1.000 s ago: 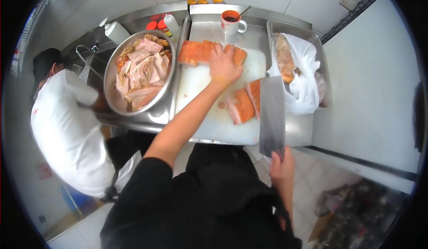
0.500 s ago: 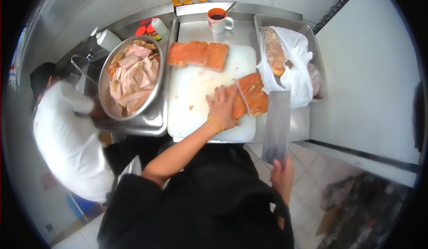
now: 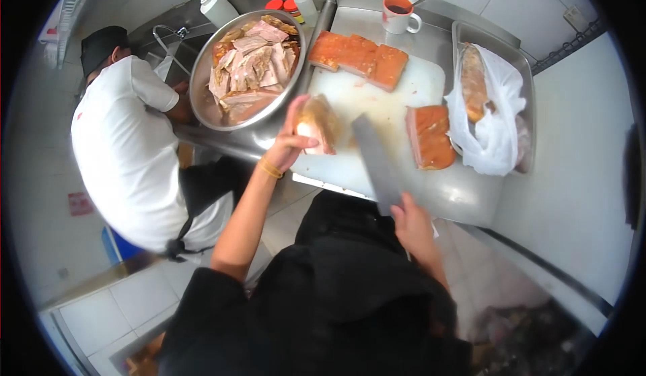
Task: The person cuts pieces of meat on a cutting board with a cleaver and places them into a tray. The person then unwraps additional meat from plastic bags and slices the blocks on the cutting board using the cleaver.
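My left hand (image 3: pixel 288 140) is closed round a piece of meat (image 3: pixel 319 125), raised over the left part of the white cutting board (image 3: pixel 346 166) and somewhat blurred. My right hand (image 3: pixel 412 222) grips a broad cleaver (image 3: pixel 375 164) near the board's front edge, its blade slanting up and left over the board. Orange-skinned slabs (image 3: pixel 359 58) lie side by side along the board's back left. Another slab (image 3: pixel 431 138) rests at the board's right side. Left of the board, an oval metal bowl (image 3: pixel 196 88) holds many pieces of cut meat.
A metal tray (image 3: pixel 527 73) on the right holds meat and a white plastic bag (image 3: pixel 494 133). A mug (image 3: pixel 398 18) with a spoon stands at the back, bottles (image 3: pixel 305 6) at back left. A co-worker in white (image 3: pixel 124 154) bends over the sink at left.
My left hand has moved from the slabs on the board to the left, lifting a piece of meat. The cleaver has swung left over the board. The view has shifted.
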`<state>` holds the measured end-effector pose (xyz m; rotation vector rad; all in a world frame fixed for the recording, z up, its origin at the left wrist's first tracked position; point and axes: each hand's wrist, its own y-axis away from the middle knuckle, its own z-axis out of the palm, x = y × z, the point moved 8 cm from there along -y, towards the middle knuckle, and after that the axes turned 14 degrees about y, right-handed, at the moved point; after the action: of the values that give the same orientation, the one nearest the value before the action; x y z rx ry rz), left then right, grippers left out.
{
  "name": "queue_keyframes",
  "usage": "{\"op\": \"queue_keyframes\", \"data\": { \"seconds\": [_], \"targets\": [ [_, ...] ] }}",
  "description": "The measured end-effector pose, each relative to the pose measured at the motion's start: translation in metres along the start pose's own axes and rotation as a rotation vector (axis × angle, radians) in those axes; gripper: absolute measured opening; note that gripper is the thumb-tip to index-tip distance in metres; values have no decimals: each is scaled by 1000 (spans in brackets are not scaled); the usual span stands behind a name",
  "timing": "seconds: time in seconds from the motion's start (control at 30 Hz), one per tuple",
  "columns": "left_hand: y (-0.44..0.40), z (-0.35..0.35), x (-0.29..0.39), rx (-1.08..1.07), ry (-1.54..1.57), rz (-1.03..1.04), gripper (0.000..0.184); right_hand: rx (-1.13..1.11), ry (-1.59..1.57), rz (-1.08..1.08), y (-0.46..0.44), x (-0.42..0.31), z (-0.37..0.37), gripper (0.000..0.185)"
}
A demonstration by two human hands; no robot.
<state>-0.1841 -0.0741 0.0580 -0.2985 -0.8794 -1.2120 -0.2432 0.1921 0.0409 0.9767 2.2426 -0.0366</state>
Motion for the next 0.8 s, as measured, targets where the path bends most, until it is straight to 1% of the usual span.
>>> {"op": "queue_keyframes", "data": {
  "seconds": [0.03, 0.07, 0.1, 0.13, 0.17, 0.2, 0.27, 0.3, 0.33, 0.4, 0.43, 0.47, 0.53, 0.57, 0.6, 0.67, 0.7, 0.73, 0.77, 0.8],
  "targets": [
    [-1, -11, 3, -3, -103, 79, 93, -3, -7, 0, -9, 0, 15, 23],
    [-1, -20, -7, -1, -103, 71, 93, -43, 7, -52, -16, -3, 35, 22],
    [2, -26, -9, 28, -324, 237, 92, -83, 25, -100, -20, -5, 50, 21],
    [6, -25, -10, 53, -540, 402, 92, -87, 30, -85, -22, -2, 56, 21],
    [9, -26, -24, 58, -641, 428, 96, -38, 54, -27, -23, 4, 57, 21],
    [8, -25, -42, 53, -623, 413, 96, 8, 82, 31, -24, 11, 55, 20],
    [17, -21, -77, 105, -1107, 495, 98, 22, 126, 119, -25, 12, 35, 20],
    [21, -34, -97, 34, -1014, 597, 100, 47, 158, 178, -22, 11, 22, 20],
    [29, -31, -96, 37, -997, 571, 100, 26, 169, 197, -19, 8, 15, 20],
    [33, -34, -91, 99, -1070, 306, 96, -25, 231, 213, -18, -1, 4, 20],
    [38, -25, -78, 62, -1046, 305, 80, -37, 235, 228, -14, -10, -1, 20],
    [41, -24, -70, 56, -1038, 293, 80, -54, 257, 216, -12, -24, -3, 19],
    [43, -20, -46, 84, -1010, 447, 58, -65, 284, 224, -10, -45, -5, 18],
    [41, -15, -36, 125, -937, 544, 41, -127, 313, 241, -8, -52, 1, 17],
    [31, -15, -42, 113, -930, 532, 41, -191, 340, 258, -7, -59, 8, 16],
    [13, -10, -52, 88, -910, 561, 32, -226, 359, 281, -6, -68, 15, 18],
    [5, -8, -60, 97, -847, 560, 25, -226, 344, 238, -6, -75, 19, 20],
    [2, -9, -65, 82, -836, 547, 25, -224, 330, 194, -6, -80, 22, 23],
    [0, -7, -67, 102, -952, 587, 24, -180, 365, 141, -5, -84, 25, 23],
    [-1, -4, -69, 119, -1068, 628, 23, -179, 366, 167, -2, -85, 29, 23]
  ]
}}
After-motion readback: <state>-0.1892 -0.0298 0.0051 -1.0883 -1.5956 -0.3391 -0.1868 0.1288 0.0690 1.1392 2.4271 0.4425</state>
